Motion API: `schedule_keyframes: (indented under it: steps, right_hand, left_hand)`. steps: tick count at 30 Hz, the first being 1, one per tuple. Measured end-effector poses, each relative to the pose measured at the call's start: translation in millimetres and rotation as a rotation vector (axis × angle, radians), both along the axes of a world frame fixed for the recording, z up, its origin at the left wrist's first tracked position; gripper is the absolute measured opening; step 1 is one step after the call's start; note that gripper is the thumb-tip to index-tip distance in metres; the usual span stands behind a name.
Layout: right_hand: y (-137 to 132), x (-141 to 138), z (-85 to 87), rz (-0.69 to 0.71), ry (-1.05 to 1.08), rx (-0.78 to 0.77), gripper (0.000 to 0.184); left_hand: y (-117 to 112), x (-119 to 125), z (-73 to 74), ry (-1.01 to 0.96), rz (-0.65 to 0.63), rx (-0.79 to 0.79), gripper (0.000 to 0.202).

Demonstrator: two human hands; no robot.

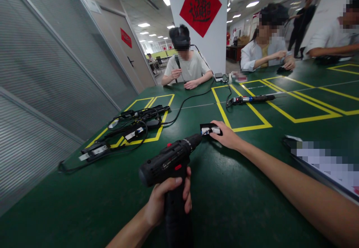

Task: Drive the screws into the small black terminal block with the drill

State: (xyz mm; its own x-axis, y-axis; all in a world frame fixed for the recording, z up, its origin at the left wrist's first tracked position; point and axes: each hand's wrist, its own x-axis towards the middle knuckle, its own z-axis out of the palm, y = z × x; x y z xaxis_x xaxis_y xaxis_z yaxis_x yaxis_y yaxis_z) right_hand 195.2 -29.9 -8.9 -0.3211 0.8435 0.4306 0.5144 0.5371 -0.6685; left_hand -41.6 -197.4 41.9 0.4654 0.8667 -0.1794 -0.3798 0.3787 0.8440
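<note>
My left hand (157,199) is wrapped round the grip of a black cordless drill (168,161) with red buttons. The drill tilts up and away, its chuck pointing at a small black case (205,126) with a white label. On the case's right end my right hand (227,136) is closed, thumb at the near side and fingers over the top. The bit seems to meet or nearly meet the label area; I cannot tell whether it touches. Under both hands lies a dark green tabletop (224,195).
Black cables and adapters (140,128) lie at the left over yellow tape. Beyond my right hand rests a pen-shaped electric screwdriver (254,98). A dark-edged tray or board (294,149) sits at the right. A co-worker (193,63) works opposite, others at the far right.
</note>
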Motion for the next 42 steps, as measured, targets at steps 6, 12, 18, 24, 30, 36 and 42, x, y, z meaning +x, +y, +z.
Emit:
schedule_keyframes:
  steps: [6,12,18,24,30,36,42]
  right_hand:
    - [0.1,0.4,0.4,-0.001,-0.006,0.006,0.038]
    - [0.4,0.7,-1.1,-0.001,-0.011,0.013,0.038]
    - [2.0,0.4,-3.4,-0.006,-0.008,0.035,0.039]
    - [1.9,1.1,-3.7,0.007,-0.003,0.049,0.039]
    - [1.9,1.7,-4.7,0.009,0.000,0.046,0.039]
    - [2.5,2.0,-5.1,0.010,-0.006,0.038,0.040]
    - [2.2,1.9,-4.5,0.014,-0.005,0.035,0.040]
  left_hand:
    - [-1.0,-0.3,0.2,0.006,0.005,0.005,0.026]
    - [-1.0,-0.2,0.7,0.015,0.008,0.001,0.027]
    - [-0.9,-0.3,-0.9,0.011,0.014,-0.001,0.027]
    - [-0.6,-1.1,-0.9,0.014,0.012,-0.002,0.028]
    - [-0.7,-0.9,-0.5,0.006,0.000,-0.002,0.028]
    - [0.0,-0.4,-1.0,0.010,0.004,0.007,0.027]
    - [-1.0,-1.4,-1.2,0.008,0.002,0.001,0.027]
